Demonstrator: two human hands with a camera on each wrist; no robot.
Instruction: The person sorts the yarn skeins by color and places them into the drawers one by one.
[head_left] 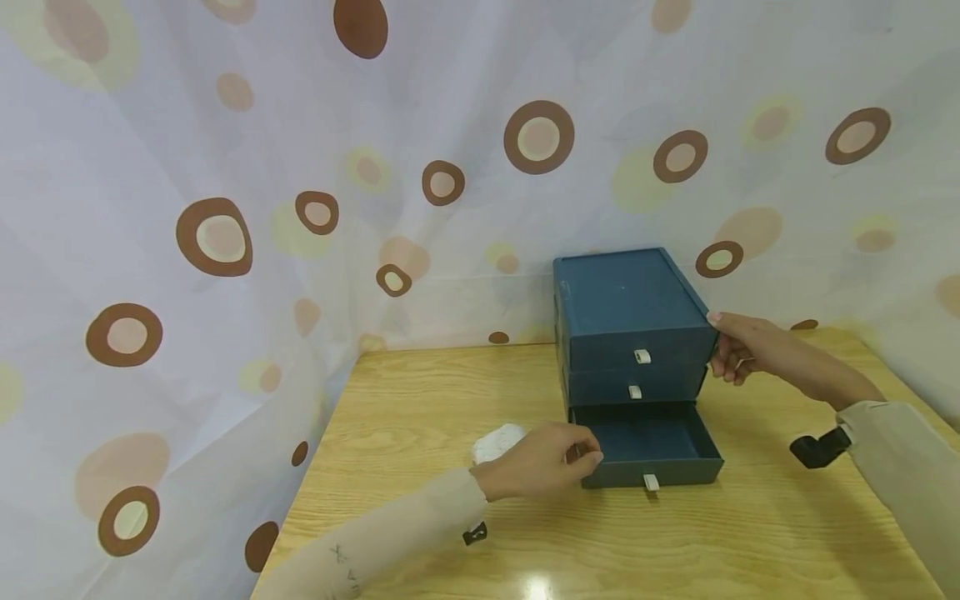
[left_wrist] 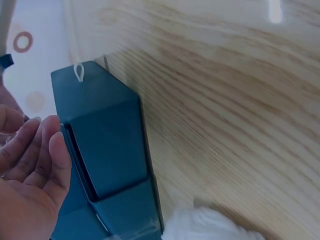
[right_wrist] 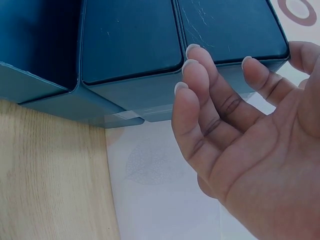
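Observation:
A dark blue three-drawer box (head_left: pixel 630 292) stands on the wooden table. Its bottom drawer (head_left: pixel 651 476) is pulled out, with a bare floor visible inside; the two upper drawers are closed. My left hand (head_left: pixel 542 462) hovers by that drawer's left front corner, its fingers loosely bent around nothing. In the left wrist view, those fingers (left_wrist: pixel 61 155) hold no object. At the box's upper right front edge is my right hand (head_left: pixel 768 354), thumb against the corner. The right wrist view shows its fingers (right_wrist: pixel 187 112) relaxed beside the box's side, also holding nothing.
A crumpled white item (head_left: pixel 498 442) lies on the table (head_left: pixel 435 383) behind my left wrist, left of the box. Behind the table hangs a pale curtain (head_left: pixel 465 100) with brown ring patterns. White pull tabs (head_left: pixel 642 357) stick out of the drawer fronts.

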